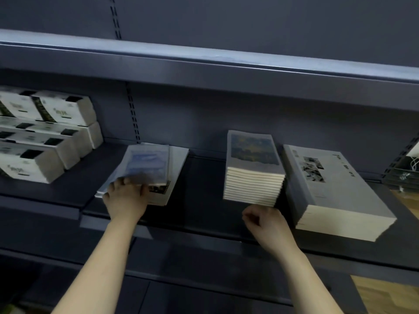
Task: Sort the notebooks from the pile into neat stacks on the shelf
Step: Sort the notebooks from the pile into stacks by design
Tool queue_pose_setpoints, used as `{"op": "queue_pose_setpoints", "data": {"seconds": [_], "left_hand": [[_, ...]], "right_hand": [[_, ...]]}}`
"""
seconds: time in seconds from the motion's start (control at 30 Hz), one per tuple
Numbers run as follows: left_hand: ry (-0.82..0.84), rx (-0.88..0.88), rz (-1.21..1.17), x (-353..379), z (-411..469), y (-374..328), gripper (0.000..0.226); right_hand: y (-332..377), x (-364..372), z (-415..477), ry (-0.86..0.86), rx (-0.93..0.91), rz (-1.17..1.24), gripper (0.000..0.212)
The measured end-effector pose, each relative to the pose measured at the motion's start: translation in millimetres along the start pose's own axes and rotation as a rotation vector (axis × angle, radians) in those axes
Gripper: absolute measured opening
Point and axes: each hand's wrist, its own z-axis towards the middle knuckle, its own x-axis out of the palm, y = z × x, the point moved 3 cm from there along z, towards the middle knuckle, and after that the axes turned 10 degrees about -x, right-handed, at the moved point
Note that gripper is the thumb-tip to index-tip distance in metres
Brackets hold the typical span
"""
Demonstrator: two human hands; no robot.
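Observation:
On the dark shelf [204,177] lies a loose pile of notebooks [174,164]. Its top notebook [147,164], with a blue picture on a grey cover, is blurred and tilted; my left hand [125,200] grips its near edge. To the right stands a neat stack of notebooks [252,168] with a dark blue and yellow cover picture. Beside that is a taller grey stack [335,189] with a black and white photo. My right hand [264,223] hovers just in front of the middle stack, fingers curled, holding nothing.
White boxes [45,137] are stacked at the shelf's left end. An upper shelf [204,64] overhangs. A lower shelf ledge [204,268] runs beneath my arms. A wire rack [405,171] and wooden floor [385,295] show at the right.

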Motion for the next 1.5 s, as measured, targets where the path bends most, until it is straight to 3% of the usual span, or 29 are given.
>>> {"op": "queue_pose_setpoints", "data": {"seconds": [0.17, 0.3, 0.4, 0.47, 0.63, 0.87, 1.13, 1.33, 1.5], "left_hand": [[0.027, -0.079, 0.077, -3, 26, 1, 0.065], [0.054, -0.105, 0.093, -6, 38, -1, 0.091], [0.204, -0.2, -0.034, -9, 53, 4, 0.112], [0.267, -0.189, -0.188, -9, 57, 4, 0.103], [0.177, -0.132, -0.701, -20, 34, -17, 0.031], [0.333, -0.023, -1.341, -36, -7, -53, 0.014], [0.566, 0.177, -1.409, -46, -71, -127, 0.026], [0.702, 0.203, -1.409, -36, -104, -157, 0.031], [0.725, 0.252, -1.316, -27, -105, -161, 0.032]], "right_hand": [[8, 13, 9, -0.004, 0.032, -0.018, 0.012], [8, 16, 11, -0.017, 0.051, -0.026, 0.011], [6, 18, 12, -0.025, 0.064, -0.031, 0.012], [7, 19, 12, -0.02, 0.06, -0.04, 0.012], [13, 13, 19, -0.001, 0.026, -0.028, 0.012], [29, -19, 26, -0.2, -0.044, 0.267, 0.011], [33, -54, 36, -0.299, 0.137, 0.693, 0.021], [17, -67, 34, -0.382, 0.247, 1.083, 0.019], [3, -71, 26, -0.475, 0.265, 1.178, 0.027]]}}
